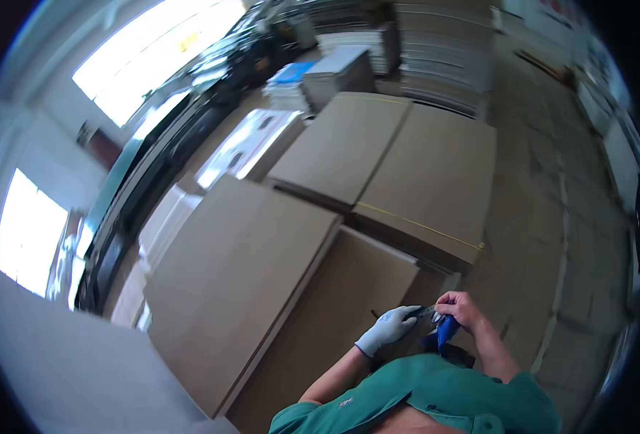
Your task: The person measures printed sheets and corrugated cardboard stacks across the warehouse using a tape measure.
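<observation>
Holding a small narrow tool point(426, 312) in front of the green shirt point(435, 394), the hands work close together: the gloved left hand point(388, 328) is closed on one end, and the bare right hand point(460, 309) pinches the other — a blue item point(447, 330) hangs just below the right fingers. The tool is near the lower board point(349, 289), beside a large brown panel point(240, 267) — strapped brown stacks point(428, 170) stand beyond; the tool's exact type cannot be determined.

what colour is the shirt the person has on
The shirt is green, clearest in the head view.
</observation>
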The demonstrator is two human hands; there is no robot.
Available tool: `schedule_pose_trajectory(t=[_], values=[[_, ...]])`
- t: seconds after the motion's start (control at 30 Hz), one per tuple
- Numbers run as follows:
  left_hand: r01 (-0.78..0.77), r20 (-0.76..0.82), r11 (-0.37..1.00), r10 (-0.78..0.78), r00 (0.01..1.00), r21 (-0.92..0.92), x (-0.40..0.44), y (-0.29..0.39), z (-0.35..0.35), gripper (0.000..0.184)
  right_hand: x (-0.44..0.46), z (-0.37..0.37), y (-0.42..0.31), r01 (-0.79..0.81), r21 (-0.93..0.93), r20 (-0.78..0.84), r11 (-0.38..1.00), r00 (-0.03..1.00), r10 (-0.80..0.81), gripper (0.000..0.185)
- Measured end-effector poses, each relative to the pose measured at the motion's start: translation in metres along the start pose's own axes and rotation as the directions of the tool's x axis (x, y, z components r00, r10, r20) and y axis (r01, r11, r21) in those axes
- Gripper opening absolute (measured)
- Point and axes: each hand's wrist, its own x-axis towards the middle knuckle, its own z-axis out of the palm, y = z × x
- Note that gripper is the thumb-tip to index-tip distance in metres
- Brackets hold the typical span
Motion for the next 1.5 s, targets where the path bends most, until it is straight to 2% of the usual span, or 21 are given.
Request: schedule_pose_trajectory(t=[0.03, 0.13, 0.17, 0.23, 0.3, 0.37, 0.4, 0.47, 0.57, 0.67, 0.7, 0.8, 0.97, 1.07, 1.2, 1.27, 1.33, 1.37, 1.47, 1.5], values=[[-0.042, 0.057, 0.998, 0.045, 0.997, -0.056, 0.020, 0.003, 0.017, 0.031, -0.005, -0.020, 0.004, 0.005, 0.043, -0.049, 0.999, 0.999, -0.003, 0.011], [-0.052, 0.277, 0.999, 0.048, 0.960, 0.008, 0.098, 0.021, 0.068, 0.027, -0.036, -0.111, 0.010, 0.124, -0.119, -0.163, 0.985, 0.976, -0.143, 0.012], [-0.058, 0.363, 0.998, 0.044, 0.931, 0.028, 0.127, 0.027, 0.090, 0.026, -0.047, -0.139, 0.010, 0.136, -0.085, -0.236, 0.987, 0.960, -0.152, 0.012], [-0.145, 0.424, 0.989, 0.123, 0.897, 0.020, 0.177, 0.038, 0.133, 0.022, -0.073, -0.198, 0.015, 0.159, -0.042, -0.390, 0.986, 0.906, -0.162, 0.013], [-0.150, 0.517, 0.977, 0.049, 0.855, 0.155, 0.214, 0.072, 0.156, 0.022, -0.099, -0.245, 0.031, 0.153, -0.017, -0.519, 0.988, 0.843, -0.140, 0.012], [-0.265, 0.558, 0.958, 0.161, 0.814, 0.110, 0.252, 0.067, 0.184, 0.022, -0.119, -0.294, 0.037, 0.247, 0.172, -0.623, 0.954, 0.777, -0.089, 0.012], [-0.276, 0.575, 0.958, 0.180, 0.798, 0.083, 0.269, 0.074, 0.194, 0.022, -0.125, -0.320, 0.037, 0.307, 0.245, -0.663, 0.920, 0.745, -0.073, 0.012], [-0.126, 0.648, 0.985, 0.018, 0.761, 0.120, 0.304, 0.086, 0.214, 0.022, -0.133, -0.364, 0.044, 0.329, 0.244, -0.713, 0.912, 0.699, -0.061, 0.012], [-0.239, 0.673, 0.969, 0.136, 0.727, 0.062, 0.356, 0.062, 0.244, 0.023, -0.131, -0.427, 0.049, 0.388, 0.276, -0.759, 0.879, 0.649, -0.048, 0.011], [-0.277, 0.688, 0.955, 0.131, 0.714, 0.106, 0.421, 0.069, 0.263, 0.022, -0.126, -0.503, 0.038, 0.526, 0.369, -0.819, 0.766, 0.573, 0.000, 0.010], [-0.296, 0.704, 0.951, 0.149, 0.694, 0.090, 0.449, 0.080, 0.276, 0.022, -0.124, -0.534, 0.034, 0.537, 0.354, -0.837, 0.766, 0.547, 0.004, 0.010], [0.033, 0.673, 0.982, -0.151, 0.724, 0.185, 0.533, 0.122, 0.296, 0.020, -0.114, -0.616, 0.015, 0.477, 0.333, -0.837, 0.813, 0.547, 0.022, 0.008], [-0.093, 0.748, 0.972, -0.104, 0.656, 0.217, 0.691, 0.195, 0.376, 0.020, -0.122, -0.740, -0.034, 0.498, 0.289, -0.911, 0.818, 0.404, 0.076, 0.007], [-0.348, 0.770, 0.907, 0.043, 0.637, 0.237, 0.782, 0.236, 0.424, 0.022, -0.122, -0.812, -0.038, 0.642, 0.277, -0.955, 0.715, 0.267, 0.131, 0.007], [-0.513, 0.817, 0.832, 0.139, 0.560, 0.210, 0.896, 0.267, 0.501, 0.023, -0.110, -0.919, -0.028, 0.671, 0.206, -0.978, 0.712, 0.173, 0.121, 0.008], [-0.469, 0.836, 0.860, 0.098, 0.540, 0.202, 0.948, 0.286, 0.539, 0.025, -0.101, -0.983, -0.028, 0.668, 0.174, -0.984, 0.724, 0.137, 0.111, 0.008], [-0.323, 0.845, 0.919, -0.022, 0.534, 0.228, 0.986, 0.307, 0.557, 0.028, -0.087, -1.047, -0.043, 0.646, 0.156, -0.987, 0.747, 0.138, 0.087, 0.009], [-0.267, 0.817, 0.933, -0.047, 0.575, 0.242, 1.006, 0.315, 0.566, 0.028, -0.080, -1.083, -0.058, 0.621, 0.187, -0.976, 0.761, 0.202, 0.075, 0.009], [-0.310, 0.790, 0.940, 0.078, 0.608, 0.146, 1.074, 0.320, 0.586, 0.023, -0.049, -1.176, -0.109, 0.661, 0.209, -0.957, 0.721, 0.289, 0.013, 0.010], [-0.278, 0.767, 0.948, 0.062, 0.638, 0.154, 1.096, 0.324, 0.588, 0.023, -0.038, -1.209, -0.126, 0.644, 0.227, -0.944, 0.730, 0.329, 0.003, 0.010]])
